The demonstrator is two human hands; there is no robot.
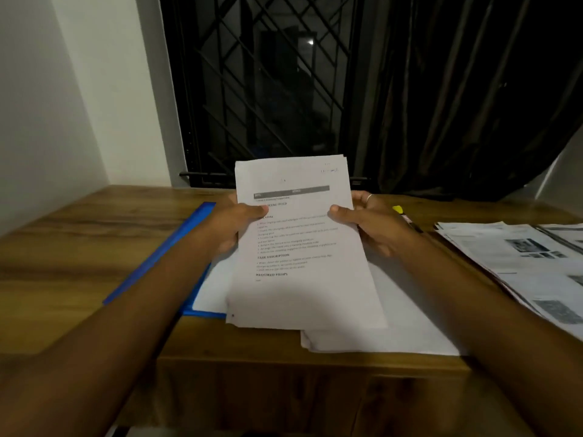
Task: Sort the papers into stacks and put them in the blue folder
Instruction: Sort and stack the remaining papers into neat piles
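Nearest the front edge of the brown wood-grain worktop (79, 247) lie some plain white loose sheets (394, 326), spread flat. Their left part rests on the bright blue flat folder (176, 244), which lies open and slants away to the left.

Above these, a stack of white printed papers (299, 247) is held tilted up towards the person (whether its lower edge touches the sheets below, I cannot tell). The left hand (227, 228) grips its left edge and the right hand (375, 225) its right edge, each with the thumb on the front and the fingers curled behind.

To the right lies a pile of grey-printed newspapers (520, 263). Just behind the right hand sits a yellow-tipped marker (398, 209). Beyond the worktop are a dark window with a black diamond grille (268, 89) and a dark brown curtain (457, 89).
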